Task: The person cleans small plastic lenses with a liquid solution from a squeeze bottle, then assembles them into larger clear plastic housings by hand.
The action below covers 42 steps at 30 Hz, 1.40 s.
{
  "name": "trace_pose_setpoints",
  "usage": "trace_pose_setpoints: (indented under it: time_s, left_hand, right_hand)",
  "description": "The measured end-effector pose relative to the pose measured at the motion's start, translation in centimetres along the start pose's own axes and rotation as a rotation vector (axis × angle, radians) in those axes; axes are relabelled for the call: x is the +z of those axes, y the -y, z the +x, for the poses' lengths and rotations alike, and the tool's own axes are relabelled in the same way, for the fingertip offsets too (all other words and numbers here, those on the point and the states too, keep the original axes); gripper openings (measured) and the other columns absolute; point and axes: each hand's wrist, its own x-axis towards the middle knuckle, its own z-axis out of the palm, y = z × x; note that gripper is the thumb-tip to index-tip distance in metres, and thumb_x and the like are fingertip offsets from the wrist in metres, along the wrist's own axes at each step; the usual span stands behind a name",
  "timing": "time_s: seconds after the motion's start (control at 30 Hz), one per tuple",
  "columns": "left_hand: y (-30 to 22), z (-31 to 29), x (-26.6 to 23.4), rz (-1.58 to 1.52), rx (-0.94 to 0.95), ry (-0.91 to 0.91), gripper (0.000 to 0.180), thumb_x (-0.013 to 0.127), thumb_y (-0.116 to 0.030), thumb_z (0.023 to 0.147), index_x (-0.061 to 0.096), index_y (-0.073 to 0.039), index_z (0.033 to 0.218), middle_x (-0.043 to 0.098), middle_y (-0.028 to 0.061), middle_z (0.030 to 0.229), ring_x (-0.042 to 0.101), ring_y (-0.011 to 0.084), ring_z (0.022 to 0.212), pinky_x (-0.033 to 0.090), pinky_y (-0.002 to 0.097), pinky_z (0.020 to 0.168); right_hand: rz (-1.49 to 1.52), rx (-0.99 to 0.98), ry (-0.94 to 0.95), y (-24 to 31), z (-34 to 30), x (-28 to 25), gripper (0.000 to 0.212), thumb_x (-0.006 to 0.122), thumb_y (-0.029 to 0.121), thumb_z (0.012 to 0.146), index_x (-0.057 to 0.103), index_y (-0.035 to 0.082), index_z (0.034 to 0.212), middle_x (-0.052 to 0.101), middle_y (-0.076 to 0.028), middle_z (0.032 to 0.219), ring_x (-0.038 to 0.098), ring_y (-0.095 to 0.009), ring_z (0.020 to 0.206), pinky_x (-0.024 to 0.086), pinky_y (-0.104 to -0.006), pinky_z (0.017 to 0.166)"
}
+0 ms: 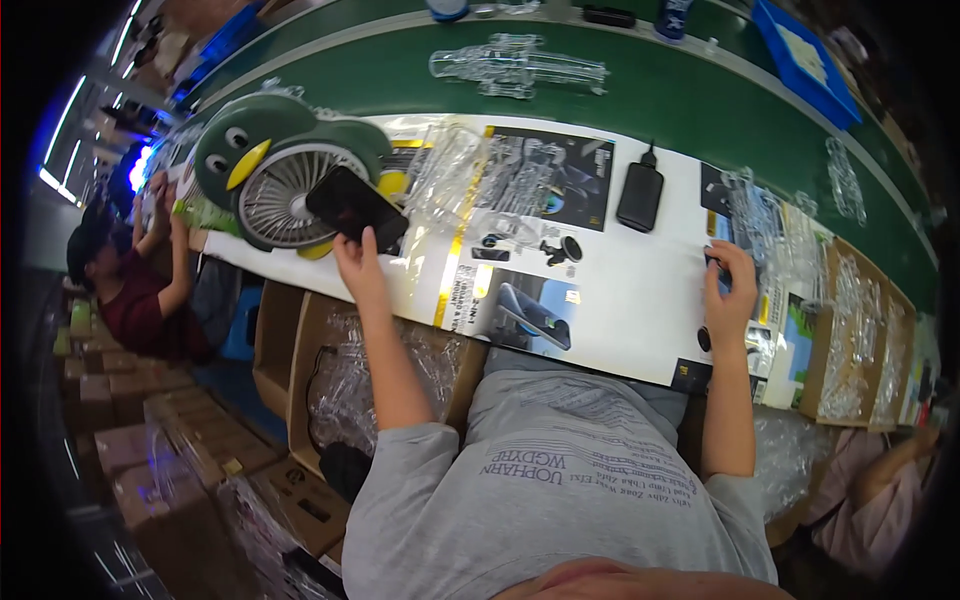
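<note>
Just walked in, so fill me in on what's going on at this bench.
The person's left hand holds a dark phone in front of the penguin-shaped fan. The right hand is at the sheet's right part, fingertips at something small and dark, mostly hidden. A black box lies on the sheet between the hands, untouched. Another person is at the left.

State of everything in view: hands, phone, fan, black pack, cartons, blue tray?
Left hand: holding the phone at its near edge
Right hand: fingers curled, contents mostly hidden
Phone: face dark
Fan: grille exposed; can't tell if spinning
Black pack: lying flat, black cable at far end
Right carton: open, clear plastic inside
Left carton: open, clear plastic inside
Blue tray: open, holding pale pieces
</note>
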Motion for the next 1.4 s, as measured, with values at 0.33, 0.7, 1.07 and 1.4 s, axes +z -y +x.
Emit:
trace_pose_setpoints:
  time_s: [0.33, 0.7, 1.07, 1.4]
  left_hand:
    - [-0.5, -0.1, -1.4, 0.146, -0.013, 0.054, 0.026, 0.058, -0.007, 0.084, 0.047, 0.003, 0.105, 0.057, 0.0067, 0.092, 0.053, 0.0122, 0.084, 0.042, 0.0234, 0.078]
    - [-1.1, 0.1, -1.2, 0.159, -0.069, 0.071, 0.027, 0.058, -0.004, 0.083, 0.046, 0.003, 0.106, 0.057, 0.0084, 0.096, 0.053, 0.0131, 0.089, 0.041, 0.0235, 0.08]
    - [-1.4, -0.1, -1.3, 0.146, -0.061, 0.127, 0.036, 0.06, 0.0, 0.079, 0.043, 0.004, 0.111, 0.057, 0.0097, 0.102, 0.053, 0.0155, 0.093, 0.039, 0.0259, 0.085]
    - [-1.2, 0.0, -1.5, 0.172, -0.055, 0.135, 0.041, 0.062, -0.001, 0.077, 0.042, 0.004, 0.113, 0.056, 0.01, 0.101, 0.053, 0.0168, 0.093, 0.04, 0.0266, 0.085]
  right_hand:
    - [0.018, -0.008, 0.025, 0.5, 0.4, 0.2, 0.017, 0.052, -0.005, 0.076, 0.06, 0.002, 0.09, 0.059, -0.01, 0.101, 0.055, -0.021, 0.092, 0.043, -0.0285, 0.077]
    - [0.024, 0.027, 0.027, 0.8, 0.4, 0.1, 0.016, 0.053, -0.005, 0.076, 0.061, 0.001, 0.089, 0.059, -0.01, 0.101, 0.056, -0.021, 0.092, 0.043, -0.029, 0.08]
    - [0.024, 0.015, 0.011, 0.8, 0.4, 0.0, 0.016, 0.054, -0.004, 0.076, 0.061, 0.001, 0.089, 0.06, -0.009, 0.101, 0.055, -0.021, 0.094, 0.043, -0.0296, 0.081]
    - [0.01, 0.013, 0.011, 0.7, 0.4, 0.0, 0.017, 0.053, -0.004, 0.076, 0.061, 0.002, 0.09, 0.059, -0.009, 0.102, 0.055, -0.02, 0.091, 0.042, -0.0269, 0.079]
